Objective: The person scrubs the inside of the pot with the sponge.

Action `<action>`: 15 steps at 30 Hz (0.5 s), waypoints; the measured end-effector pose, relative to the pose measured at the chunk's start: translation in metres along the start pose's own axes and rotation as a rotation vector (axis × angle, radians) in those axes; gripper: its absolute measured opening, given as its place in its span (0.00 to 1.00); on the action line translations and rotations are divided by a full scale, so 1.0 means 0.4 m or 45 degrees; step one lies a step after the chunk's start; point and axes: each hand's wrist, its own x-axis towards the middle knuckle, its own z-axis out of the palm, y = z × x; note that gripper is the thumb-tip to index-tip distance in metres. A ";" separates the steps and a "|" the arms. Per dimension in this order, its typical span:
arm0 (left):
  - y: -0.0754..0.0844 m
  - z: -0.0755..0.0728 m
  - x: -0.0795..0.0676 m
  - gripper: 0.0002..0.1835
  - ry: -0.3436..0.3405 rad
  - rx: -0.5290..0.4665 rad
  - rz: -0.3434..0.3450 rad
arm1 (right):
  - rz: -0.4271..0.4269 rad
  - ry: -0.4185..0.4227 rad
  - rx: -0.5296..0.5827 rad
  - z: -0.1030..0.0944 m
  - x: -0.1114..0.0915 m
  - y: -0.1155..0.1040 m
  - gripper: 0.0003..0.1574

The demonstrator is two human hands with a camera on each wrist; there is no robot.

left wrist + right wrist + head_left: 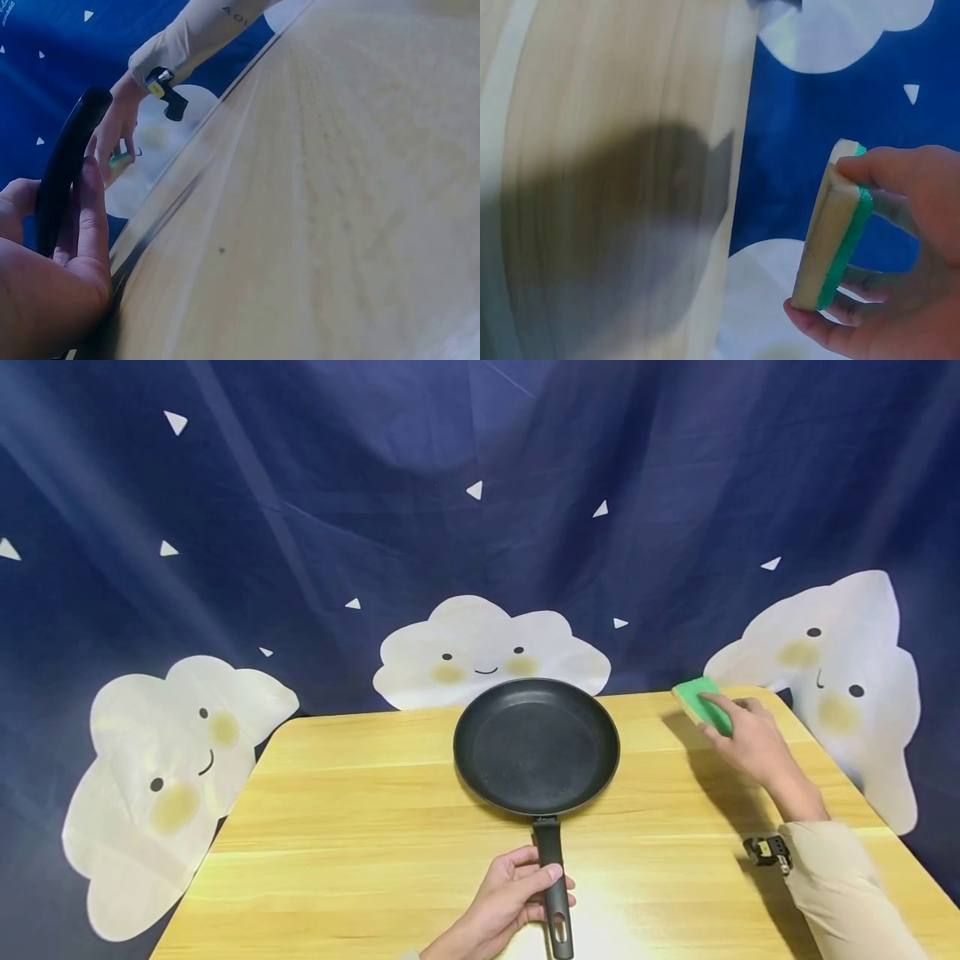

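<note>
Plainly, I have a round black frying pan (536,747) at the centre of the head view, its shallow inside towards the camera and its handle (557,906) pointing at the bottom edge. Off to the right I see a sponge (695,693), a small block, green on one face and pale yellow on the other. The person's left hand (510,893) enters from lower centre, fingers curled round the handle, thumb laid over it. The right hand (752,739) reaches up from the lower right, pinching the sponge between thumb and fingers, raised off the table (360,810). From here the pan's top rim overlaps the far table edge, against the blue curtain (420,510). I see wood between pan and sponge, and a wider stretch on the left.
</note>
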 end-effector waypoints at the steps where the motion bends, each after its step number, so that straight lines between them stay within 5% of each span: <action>1: 0.000 0.000 0.000 0.22 0.000 0.000 0.001 | -0.010 0.010 0.004 0.002 0.000 -0.006 0.31; 15: 0.004 0.001 0.002 0.23 -0.005 -0.020 -0.027 | -0.053 0.090 0.114 0.025 -0.003 -0.108 0.31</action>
